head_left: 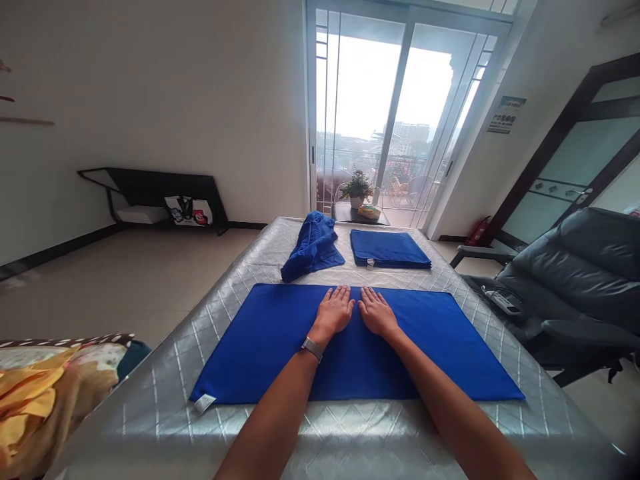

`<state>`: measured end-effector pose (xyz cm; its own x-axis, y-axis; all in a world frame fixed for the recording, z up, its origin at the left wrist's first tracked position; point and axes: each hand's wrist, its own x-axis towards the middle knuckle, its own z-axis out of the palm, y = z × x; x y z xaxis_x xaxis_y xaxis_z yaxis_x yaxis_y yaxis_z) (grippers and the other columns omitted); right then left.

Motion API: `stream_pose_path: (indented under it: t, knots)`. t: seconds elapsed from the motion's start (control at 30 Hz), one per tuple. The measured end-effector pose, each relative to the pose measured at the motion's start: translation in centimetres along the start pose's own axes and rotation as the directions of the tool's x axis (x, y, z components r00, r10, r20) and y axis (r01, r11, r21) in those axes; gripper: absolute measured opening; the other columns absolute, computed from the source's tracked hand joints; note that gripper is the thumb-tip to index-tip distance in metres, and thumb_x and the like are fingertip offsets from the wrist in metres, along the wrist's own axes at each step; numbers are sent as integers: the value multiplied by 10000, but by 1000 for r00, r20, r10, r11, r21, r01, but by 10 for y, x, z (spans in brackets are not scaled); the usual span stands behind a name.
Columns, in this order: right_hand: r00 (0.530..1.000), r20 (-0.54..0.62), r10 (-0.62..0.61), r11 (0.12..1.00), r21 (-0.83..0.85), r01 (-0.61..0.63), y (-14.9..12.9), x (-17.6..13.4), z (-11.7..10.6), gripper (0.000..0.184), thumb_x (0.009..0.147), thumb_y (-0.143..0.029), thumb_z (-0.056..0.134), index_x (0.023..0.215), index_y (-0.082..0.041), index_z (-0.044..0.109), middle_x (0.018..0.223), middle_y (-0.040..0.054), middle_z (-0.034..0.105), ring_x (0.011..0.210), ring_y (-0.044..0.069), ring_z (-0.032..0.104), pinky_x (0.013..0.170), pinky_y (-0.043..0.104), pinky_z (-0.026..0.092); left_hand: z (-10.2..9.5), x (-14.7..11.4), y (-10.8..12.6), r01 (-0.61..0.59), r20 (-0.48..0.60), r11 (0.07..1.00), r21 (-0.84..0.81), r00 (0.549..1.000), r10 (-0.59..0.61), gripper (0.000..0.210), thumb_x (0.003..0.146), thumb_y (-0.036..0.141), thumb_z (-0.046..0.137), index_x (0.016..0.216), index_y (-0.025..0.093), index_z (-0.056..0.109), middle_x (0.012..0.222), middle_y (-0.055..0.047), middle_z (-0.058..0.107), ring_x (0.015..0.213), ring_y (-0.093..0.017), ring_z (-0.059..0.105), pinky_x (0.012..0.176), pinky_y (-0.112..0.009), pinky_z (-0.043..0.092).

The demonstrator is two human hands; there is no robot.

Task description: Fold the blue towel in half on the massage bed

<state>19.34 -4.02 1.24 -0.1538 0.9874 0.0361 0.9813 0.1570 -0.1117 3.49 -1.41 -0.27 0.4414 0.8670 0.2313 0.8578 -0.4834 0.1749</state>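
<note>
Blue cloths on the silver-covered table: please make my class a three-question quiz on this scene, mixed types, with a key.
1. True or false: the left hand and the right hand both lie on the spread cloth.
2. Where is the wristband worn? A right wrist; B left wrist; C both wrists.
3. Fill the gap: in the picture, the folded pile lies to the ___ of the crumpled cloth.

Key: 1 true; 2 B; 3 right.

A deep blue colour is carried by the flat rectangular fabric cloth [360,373], and white is seen on its small fabric tag [205,403]. The same blue is repeated in the crumpled fabric cloth [313,243] and the folded rectangular cloths [390,248]. The shiny silver table cover [360,427] is patterned with pale crossing diamond lines.
</note>
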Motion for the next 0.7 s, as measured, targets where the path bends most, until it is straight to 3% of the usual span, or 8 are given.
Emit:
stream_pose_path:
  t: [0.17, 0.33, 0.5, 0.7]
  knots:
    - [998, 17, -56, 998, -17, 57, 1, -3, -1, 612, 1024, -281, 227, 1597, -69, 253, 1668, 88, 208, 1548, 193, 146, 1257, 361, 106, -2, 7, 27, -103, -19, 994, -43, 995, 103, 638, 1065, 432, 107, 1542, 111, 383, 1604, -112, 382, 1506, -198, 301, 1257, -406, 204]
    - [999, 12, -38, 999, 5, 38, 1, -3, -2, 617, 1020, -300, 231, 1602, -95, 257, 1672, 68, 197, 1547, 191, 154, 1254, 359, 111, 4, 11, 27, -30, 99, 997, -77, 994, 38, 730, 1045, 523, 42, 1562, 97, 331, 1620, -116, 344, 1520, -200, 264, 1259, -427, 198]
    - [1000, 5, 11, 999, 41, -11, -3, 0, -2, 632, 1030, -347, 177, 1597, -80, 263, 1663, 70, 234, 1545, 167, 155, 1256, 362, 95, -5, -1, -24, 76, 120, 997, -32, 990, -71, 781, 1024, 606, 66, 1573, 109, 313, 1640, -113, 299, 1529, -214, 237, 1265, -427, 174]
    - [1000, 18, 18, 999, 33, -19, -2, 1, -1, 632, 1032, -348, 177, 1600, -81, 249, 1669, 70, 221, 1547, 163, 139, 1256, 353, 77, -33, -32, -126, 210, 143, 975, 72, 965, -219, 713, 1046, 545, 124, 1573, 102, 308, 1646, -124, 277, 1533, -233, 225, 1260, -450, 168]
